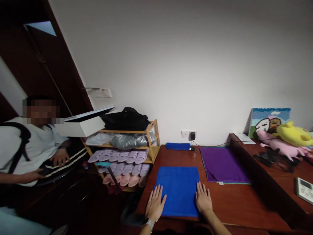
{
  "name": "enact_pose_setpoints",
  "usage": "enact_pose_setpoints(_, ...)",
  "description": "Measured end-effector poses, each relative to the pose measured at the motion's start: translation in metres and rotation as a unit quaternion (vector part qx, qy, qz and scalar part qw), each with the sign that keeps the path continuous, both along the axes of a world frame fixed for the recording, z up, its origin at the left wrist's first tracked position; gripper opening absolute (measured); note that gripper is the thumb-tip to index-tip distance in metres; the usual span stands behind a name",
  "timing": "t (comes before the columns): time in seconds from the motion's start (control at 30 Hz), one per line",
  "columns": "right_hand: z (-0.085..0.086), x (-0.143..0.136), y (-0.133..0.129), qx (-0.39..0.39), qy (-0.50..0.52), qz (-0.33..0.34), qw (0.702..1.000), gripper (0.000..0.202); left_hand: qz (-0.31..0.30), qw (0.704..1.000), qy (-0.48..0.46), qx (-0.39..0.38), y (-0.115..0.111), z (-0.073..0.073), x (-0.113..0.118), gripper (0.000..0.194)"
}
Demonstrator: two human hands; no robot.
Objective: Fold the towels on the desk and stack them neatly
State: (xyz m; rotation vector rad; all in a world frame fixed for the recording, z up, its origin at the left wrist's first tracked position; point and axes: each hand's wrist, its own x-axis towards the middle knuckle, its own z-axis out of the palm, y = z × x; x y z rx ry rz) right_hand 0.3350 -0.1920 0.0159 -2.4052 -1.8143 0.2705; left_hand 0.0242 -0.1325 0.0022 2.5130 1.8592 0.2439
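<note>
A blue towel (179, 191) lies flat on the brown wooden table (234, 205), near its front edge. My left hand (156, 201) rests on the towel's left edge, palm down with the fingers stretched out. On the opposite edge, my right hand (203, 198) lies flat, its fingers extended and holding nothing. To the right is a stack of cloths with a purple towel (226, 164) on top; a small white tag shows at its front. At the back of the table sits a narrow folded blue cloth (178, 146).
A wooden rack (154, 153) with several pairs of slippers (129, 156) and a black bag (126, 119) stands left of the table. A person (36, 147) sits at far left. Plush toys (281, 145) and a calculator-like device (305, 189) lie on the raised right surface.
</note>
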Motion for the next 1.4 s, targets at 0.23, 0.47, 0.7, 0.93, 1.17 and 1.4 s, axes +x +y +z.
enact_pose_setpoints(0.23,-0.015,-0.018,-0.026,0.027,0.013,-0.013,0.999,0.067,-0.008,1.000,0.007,0.016,0.004,-0.006,0.001,0.069)
enact_pose_setpoints(0.47,-0.018,-0.015,-0.039,0.061,0.052,-0.007,0.997,0.067,-0.020,1.000,0.010,-0.021,0.010,0.005,-0.003,0.068)
enact_pose_setpoints(0.7,-0.018,-0.019,-0.037,0.072,0.063,-0.013,0.995,0.066,-0.107,0.993,-0.040,0.017,0.000,0.024,0.089,0.062)
enact_pose_setpoints(0.93,-0.029,-0.015,-0.036,0.063,0.059,0.028,0.996,0.062,-0.217,0.972,-0.069,-0.062,-0.030,0.012,0.182,0.061)
enact_pose_setpoints(1.17,-0.020,-0.016,-0.036,0.054,0.040,-0.006,0.998,0.066,-0.036,0.998,0.002,-0.050,0.002,0.016,0.058,0.067)
enact_pose_setpoints(1.4,-0.029,-0.013,-0.039,0.036,0.031,-0.008,0.999,0.068,-0.023,1.000,0.006,-0.011,0.005,0.005,-0.021,0.066)
